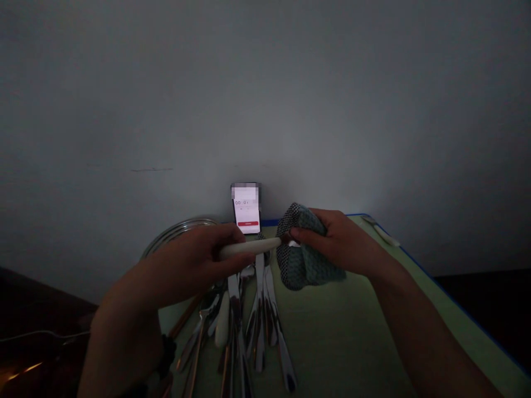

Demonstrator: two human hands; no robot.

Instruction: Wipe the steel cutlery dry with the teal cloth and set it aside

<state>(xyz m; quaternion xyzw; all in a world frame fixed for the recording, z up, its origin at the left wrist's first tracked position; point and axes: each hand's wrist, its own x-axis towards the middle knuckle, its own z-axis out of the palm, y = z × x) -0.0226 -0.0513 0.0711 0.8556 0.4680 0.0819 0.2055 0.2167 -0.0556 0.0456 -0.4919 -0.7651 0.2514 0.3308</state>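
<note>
Nearest cam: loose cutlery pile on the green tabletop, metal handles mostly toward the person, approx. lengthwise, some overlapping. A white-handled piece lies among them. Exact no. of pcs hard to tell, light's poor.

Just above/beyond the pile, L hand has the pale handle of a utensil pinched betw. thumb & fingers, held roughly level. R hand grips a checked grey-green cloth, bunched round the utensil's metal end, thumb pressing there; type of head can't be made out, cloth hides it.

Progress, as far as visible: 1 pc in hand w/ cloth on it, 1 light-handled utensil lying apart near the R edge, well away from the pile. Most pcs are in the pile, so prob. early on; can't tell if any there have been handled.

Far side: round rim of a clear or shiny vessel behind L forearm, contents hidden; lit phone w/ timer-type display, upright vs. the grey wall.
</note>
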